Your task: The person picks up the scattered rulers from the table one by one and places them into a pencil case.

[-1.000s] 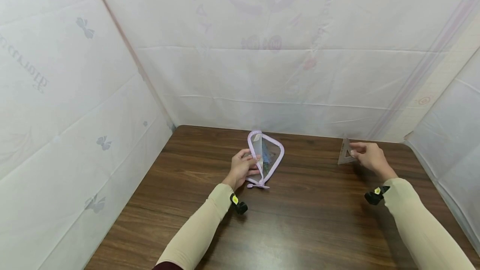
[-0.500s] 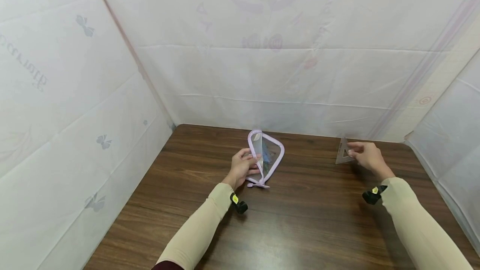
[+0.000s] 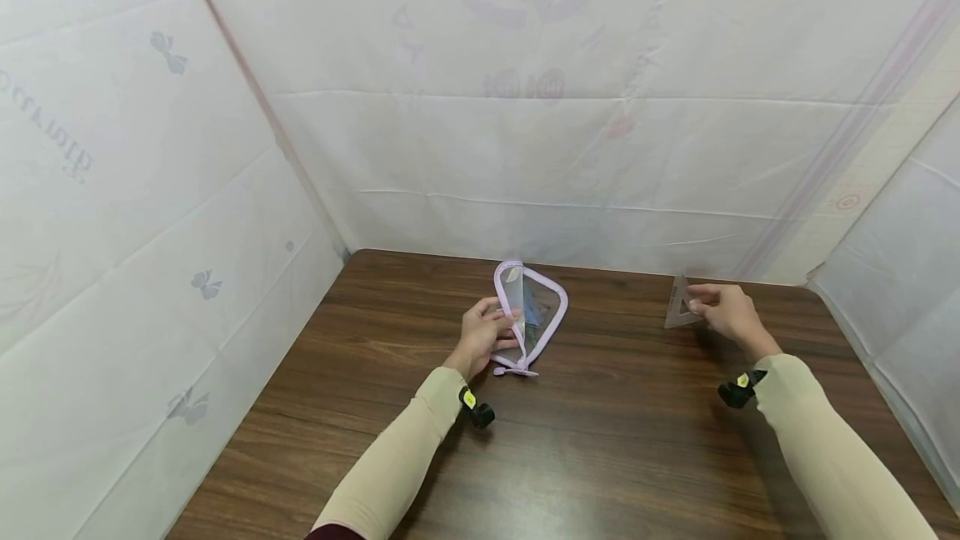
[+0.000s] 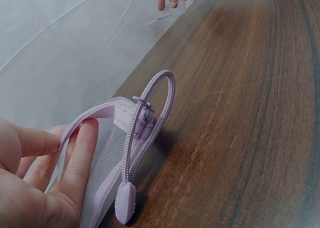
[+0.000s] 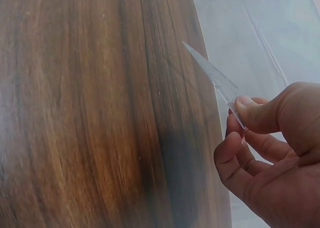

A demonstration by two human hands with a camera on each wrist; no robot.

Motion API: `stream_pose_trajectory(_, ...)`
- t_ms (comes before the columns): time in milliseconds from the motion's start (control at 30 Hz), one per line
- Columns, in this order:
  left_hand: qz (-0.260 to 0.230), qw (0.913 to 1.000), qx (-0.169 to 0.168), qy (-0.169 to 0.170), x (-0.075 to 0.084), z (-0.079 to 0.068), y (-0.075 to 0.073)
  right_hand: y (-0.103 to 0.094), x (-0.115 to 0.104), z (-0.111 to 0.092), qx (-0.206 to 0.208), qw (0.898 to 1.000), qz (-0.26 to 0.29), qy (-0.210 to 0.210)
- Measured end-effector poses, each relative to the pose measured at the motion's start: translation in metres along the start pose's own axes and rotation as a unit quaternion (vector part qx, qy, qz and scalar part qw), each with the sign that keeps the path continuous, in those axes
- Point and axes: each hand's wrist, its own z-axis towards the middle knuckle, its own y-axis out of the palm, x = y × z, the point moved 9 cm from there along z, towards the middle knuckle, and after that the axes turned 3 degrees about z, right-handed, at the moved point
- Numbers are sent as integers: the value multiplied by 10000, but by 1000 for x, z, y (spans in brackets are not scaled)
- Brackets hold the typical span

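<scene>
My left hand (image 3: 483, 334) pinches the edge of a mesh zipper pouch (image 3: 555, 325) with lilac trim, at the far middle of the table. The pouch's mouth gapes, and something blue and green shows through its mesh. In the left wrist view a lilac cord zipper pull (image 4: 125, 203) dangles at its near corner. Off to the right, my right hand (image 3: 731, 315) holds a clear set square (image 3: 677, 311) between thumb and fingers. From the right wrist view, the set square (image 5: 212, 77) is seen nearly edge-on, tilted above the table, its near corner hidden in the fingers.
The brown wooden table (image 3: 600, 432) ends at the back against a pale hanging sheet (image 3: 465, 157). Similar sheets stand on the left and right sides. A black wrist camera (image 3: 477, 411) sits on each forearm.
My right hand has drifted slightly left with the set square, a little closer to the pouch. The left hand and the pouch have stayed in place.
</scene>
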Motion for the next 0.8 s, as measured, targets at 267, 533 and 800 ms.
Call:
stream_pose_trajectory(267,15,10000,-41,-26,-1,0,0,11,-11,6,-62,9999,63,-60)
stream_pose_trajectory(533,34,10000,-27,-48,0,0,-1,26,-25,11,-207,9997,48,-122)
stream_pose_trajectory(800,-5,10000,-9,-21,0,-1,0,36,-39,16,-305,9993,46,-221)
